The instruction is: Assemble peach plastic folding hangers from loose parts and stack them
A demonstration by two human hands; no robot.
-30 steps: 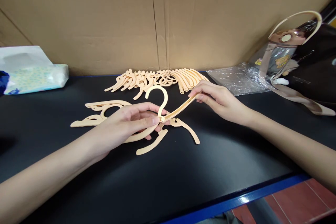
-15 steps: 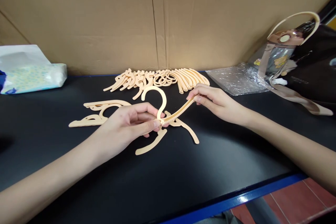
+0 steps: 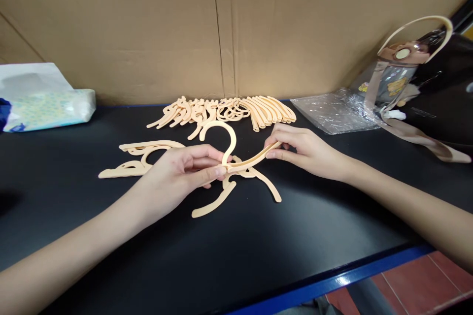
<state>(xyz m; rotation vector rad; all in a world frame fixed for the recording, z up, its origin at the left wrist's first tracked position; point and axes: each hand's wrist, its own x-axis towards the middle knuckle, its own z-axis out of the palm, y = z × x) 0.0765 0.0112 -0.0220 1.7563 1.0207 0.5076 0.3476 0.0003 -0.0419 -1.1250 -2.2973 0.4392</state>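
Head view: a cream hanger is held between the two hands, above the desk (image 3: 295,261). The left hand (image 3: 185,170) grips it at the joint, thumb on the near side, with the hook (image 3: 233,142) curving up just beyond the thumb tip. From that joint the curved arm (image 3: 249,163) reaches across to the right hand (image 3: 301,150), whose thumb and fingers pinch its far end. What lies behind the left hand's palm is hidden.

The hanger looks like moulded plastic, so I would judge it light and fairly stiff, with a little flex along the slender arm. Its smooth face may slide under dry fingertips, though the channel running along the arm (a hollow, not a solid bar) should give them an edge to catch. The thin hook seems the likeliest part to bend or snap; the thicker joint, where the left hand has it, looks the best hold, and the arm's end gives the right hand good leverage.

Under the hands, a loose curved piece (image 3: 214,204) lies on the desk just nearer than the left fingertips. More pieces (image 3: 123,172) stick out past the left wrist, and a pile of strips (image 3: 271,110) sits beyond the right hand.
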